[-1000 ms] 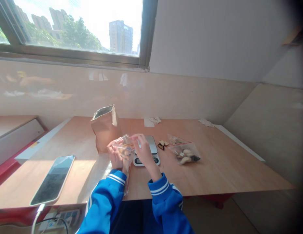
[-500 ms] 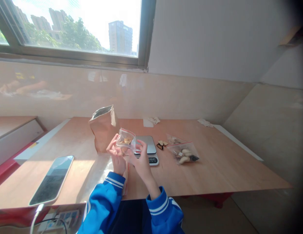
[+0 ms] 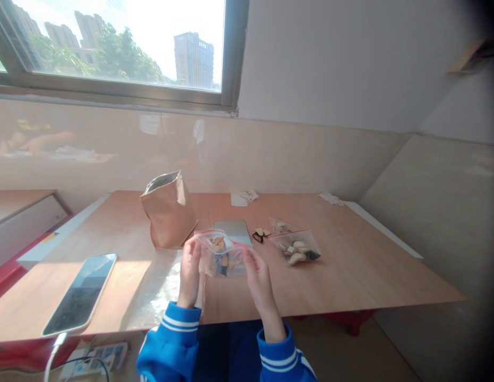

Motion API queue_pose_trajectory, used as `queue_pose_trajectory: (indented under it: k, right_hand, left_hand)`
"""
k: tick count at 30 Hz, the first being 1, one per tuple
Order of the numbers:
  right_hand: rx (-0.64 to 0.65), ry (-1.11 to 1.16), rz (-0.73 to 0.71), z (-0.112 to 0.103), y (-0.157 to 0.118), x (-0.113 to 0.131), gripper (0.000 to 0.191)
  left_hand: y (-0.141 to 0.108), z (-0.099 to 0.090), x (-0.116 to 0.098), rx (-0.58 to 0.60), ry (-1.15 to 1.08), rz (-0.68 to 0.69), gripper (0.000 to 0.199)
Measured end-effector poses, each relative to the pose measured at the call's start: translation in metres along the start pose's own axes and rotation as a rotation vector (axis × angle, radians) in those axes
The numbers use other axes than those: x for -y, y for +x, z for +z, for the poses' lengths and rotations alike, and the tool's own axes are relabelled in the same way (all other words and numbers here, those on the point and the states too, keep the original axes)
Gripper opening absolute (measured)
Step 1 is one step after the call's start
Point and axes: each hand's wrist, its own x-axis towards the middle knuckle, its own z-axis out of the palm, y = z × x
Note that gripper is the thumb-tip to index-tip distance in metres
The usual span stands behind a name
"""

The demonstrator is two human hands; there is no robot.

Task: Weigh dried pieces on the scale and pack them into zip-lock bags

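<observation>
Since the earlier frame, the clear zip bag (image 3: 224, 261) has come lower and the hands have moved apart, so I now see it spread wide; I judge its top edge is better under control this way. The left hand (image 3: 190, 269) has its grip closed on the left end, and the right hand (image 3: 258, 269) pinches the right end. From my remote view, the bag hangs between both grips, partly covering the scale (image 3: 237, 230) behind.

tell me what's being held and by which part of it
A clear plastic bag, held near its top edge: the left hand on its left side, the right hand on its right.
</observation>
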Motion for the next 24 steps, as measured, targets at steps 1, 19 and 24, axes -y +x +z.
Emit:
queue_pose_trajectory:
  k: [1,19,24]
  right_hand:
    - [0.010,-0.013,0.005,-0.003,-0.002,-0.001,0.043]
    - [-0.407,-0.316,-0.120,-0.028,-0.004,-0.011,0.041]
    - [-0.320,-0.407,-0.157,-0.020,-0.006,-0.010,0.040]
  left_hand:
    - [-0.001,0.000,0.001,0.017,-0.011,-0.032,0.037]
    - [-0.020,-0.001,-0.006,0.230,0.150,-0.071,0.030]
    - [-0.029,0.006,-0.010,0.309,0.151,-0.086,0.034]
